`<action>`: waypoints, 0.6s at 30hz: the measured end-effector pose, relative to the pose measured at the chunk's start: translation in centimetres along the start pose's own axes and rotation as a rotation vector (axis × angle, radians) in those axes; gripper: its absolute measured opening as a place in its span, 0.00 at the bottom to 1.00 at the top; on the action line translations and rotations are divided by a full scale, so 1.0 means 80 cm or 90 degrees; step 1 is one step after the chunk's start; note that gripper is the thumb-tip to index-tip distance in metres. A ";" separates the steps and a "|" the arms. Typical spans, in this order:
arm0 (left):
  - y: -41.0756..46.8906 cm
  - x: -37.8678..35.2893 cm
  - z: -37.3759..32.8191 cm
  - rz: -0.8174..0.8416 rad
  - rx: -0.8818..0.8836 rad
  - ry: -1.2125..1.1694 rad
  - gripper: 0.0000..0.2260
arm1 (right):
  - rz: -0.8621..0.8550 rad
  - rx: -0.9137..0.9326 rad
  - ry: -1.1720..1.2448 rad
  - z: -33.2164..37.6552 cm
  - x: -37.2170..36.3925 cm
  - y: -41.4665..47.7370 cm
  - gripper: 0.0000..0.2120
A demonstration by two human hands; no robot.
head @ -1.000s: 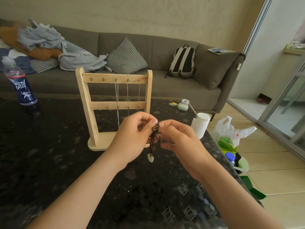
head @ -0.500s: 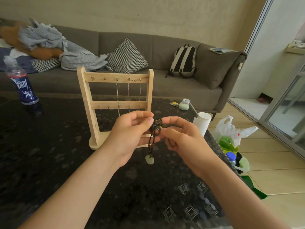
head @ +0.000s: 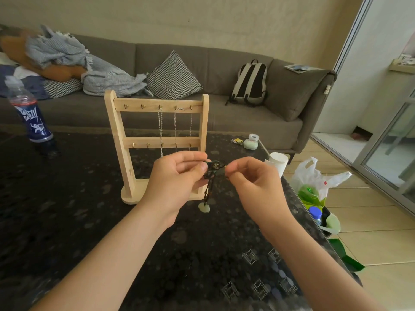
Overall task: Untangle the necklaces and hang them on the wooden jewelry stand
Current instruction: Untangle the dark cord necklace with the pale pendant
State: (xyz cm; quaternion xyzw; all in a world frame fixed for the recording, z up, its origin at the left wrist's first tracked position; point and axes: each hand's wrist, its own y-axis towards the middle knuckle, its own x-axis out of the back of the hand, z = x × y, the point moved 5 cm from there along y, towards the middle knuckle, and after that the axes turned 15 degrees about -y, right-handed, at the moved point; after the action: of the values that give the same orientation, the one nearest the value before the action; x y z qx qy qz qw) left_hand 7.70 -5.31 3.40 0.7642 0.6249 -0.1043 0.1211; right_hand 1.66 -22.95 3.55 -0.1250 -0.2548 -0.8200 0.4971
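Knotted dark necklace [head: 213, 169] pinched at both sides by left grip [head: 177, 178] and right grip [head: 253, 182]; tail hung straight down; wooden stand [head: 155, 102] directly behind, left grip nearer.

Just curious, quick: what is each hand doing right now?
Left hand: pinching the tangled dark cord necklace.
Right hand: pinching the same necklace.

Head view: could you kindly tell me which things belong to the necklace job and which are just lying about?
Job in hand:
- cord necklace with pale pendant, pinched between left hand and right hand
- wooden stand
- chains hanging on it

Lying about:
- bottle
- backpack
- plastic bag
- cushion
- blanket
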 end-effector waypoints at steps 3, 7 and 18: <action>0.002 -0.001 0.002 -0.006 0.051 -0.076 0.10 | -0.009 -0.002 -0.012 -0.002 0.000 0.000 0.08; 0.005 -0.004 0.004 0.019 0.111 -0.133 0.09 | -0.003 0.018 -0.114 -0.001 0.001 0.003 0.06; 0.001 -0.005 0.004 0.067 0.107 -0.128 0.10 | -0.046 0.038 -0.163 0.005 0.004 -0.002 0.03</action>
State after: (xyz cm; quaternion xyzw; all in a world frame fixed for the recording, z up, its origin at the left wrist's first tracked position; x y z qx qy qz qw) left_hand 7.71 -5.77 3.23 0.7889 0.5578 -0.2258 0.1243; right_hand 1.36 -22.88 4.01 -0.2049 -0.3446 -0.8069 0.4337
